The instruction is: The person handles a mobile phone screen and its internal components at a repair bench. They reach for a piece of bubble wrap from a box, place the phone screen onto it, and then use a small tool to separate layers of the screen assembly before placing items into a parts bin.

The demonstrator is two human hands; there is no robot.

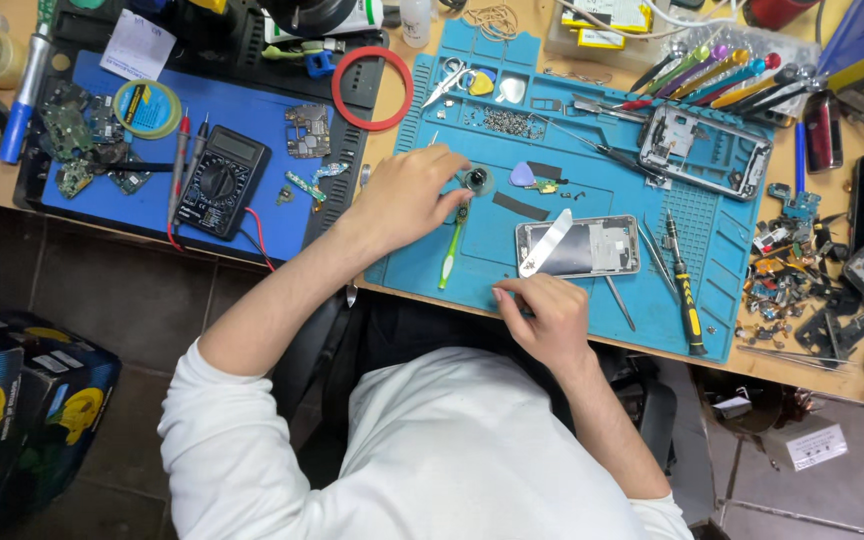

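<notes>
We see a wooden desk stretching beyond both hands, dark floor tiles below the left arm, and paler tiles to the right

The matt blue rubbery work mat lies on a smooth pale wooden bench, carrying a bare metal phone frame with a dull sheen, a glossy green plastic toothbrush and a screwdriver with a ribbed black-and-yellow plastic grip.
</notes>
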